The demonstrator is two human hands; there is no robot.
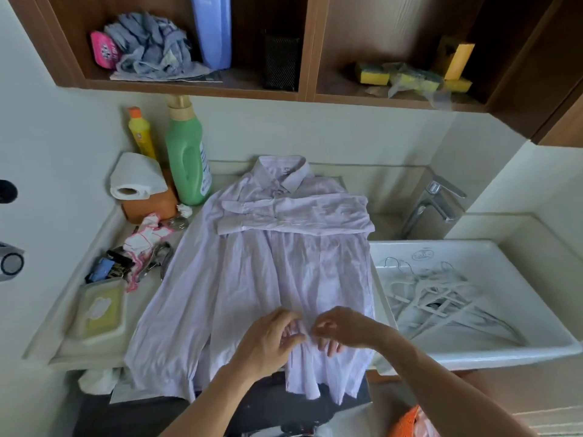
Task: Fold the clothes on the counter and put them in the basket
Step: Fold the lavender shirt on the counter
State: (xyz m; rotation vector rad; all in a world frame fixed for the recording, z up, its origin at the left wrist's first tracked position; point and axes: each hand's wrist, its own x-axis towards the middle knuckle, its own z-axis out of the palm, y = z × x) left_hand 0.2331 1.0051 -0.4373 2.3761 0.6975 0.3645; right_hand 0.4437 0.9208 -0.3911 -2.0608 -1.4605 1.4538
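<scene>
A pale lilac button shirt (pixel 252 272) lies face up on the counter (pixel 104 228), collar toward the wall. Its right sleeve is folded across the chest; its left sleeve hangs down over the counter's front edge. The hem droops over the edge too. My left hand (pixel 268 339) and my right hand (pixel 340 329) meet at the shirt's front placket near the hem, fingertips pinching the fabric there. An orange mesh thing (pixel 407 421), maybe the basket, shows at the bottom right edge, mostly cut off.
Left of the shirt stand a green bottle (pixel 186 159), a yellow bottle (pixel 142 134), a paper towel roll (pixel 135 178), a wipes pack (pixel 101 307) and small clutter. A white sink (pixel 473 345) on the right holds several hangers; a tap (pixel 432 200) is behind it. Shelves overhead.
</scene>
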